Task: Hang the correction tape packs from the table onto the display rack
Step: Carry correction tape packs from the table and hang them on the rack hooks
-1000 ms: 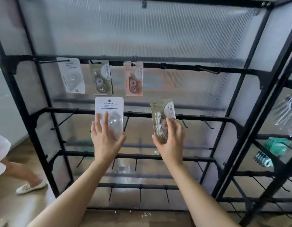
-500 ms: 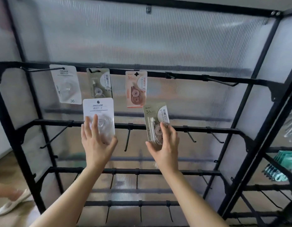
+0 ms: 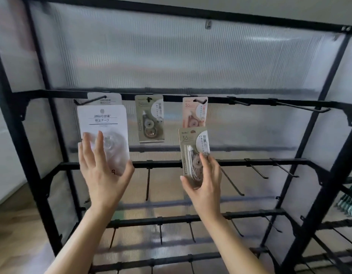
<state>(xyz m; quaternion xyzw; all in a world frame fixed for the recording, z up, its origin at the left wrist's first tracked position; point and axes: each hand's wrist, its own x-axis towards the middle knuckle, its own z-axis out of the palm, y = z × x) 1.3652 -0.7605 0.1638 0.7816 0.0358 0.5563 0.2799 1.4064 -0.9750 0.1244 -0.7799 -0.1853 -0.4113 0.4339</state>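
My left hand (image 3: 104, 175) holds a white correction tape pack (image 3: 103, 123) by its lower part, raised in front of a white pack (image 3: 111, 98) that hangs on the top bar's left hook. My right hand (image 3: 204, 182) grips a green correction tape pack (image 3: 192, 141) by its lower end, just below a hanging pink pack (image 3: 194, 111). A green pack (image 3: 150, 119) hangs between the white and pink ones. All hang from the black display rack (image 3: 240, 101).
Bare hooks (image 3: 301, 107) stick out along the top bar to the right and on the lower bars (image 3: 258, 171). A second rack at the right edge carries teal items (image 3: 349, 202). A ribbed translucent panel backs the rack. The table is not in view.
Both hands have risen toward the top bar with their packs. The white pack now overlaps the hanging white one, and the green pack sits just under the pink one. The view has drawn closer.
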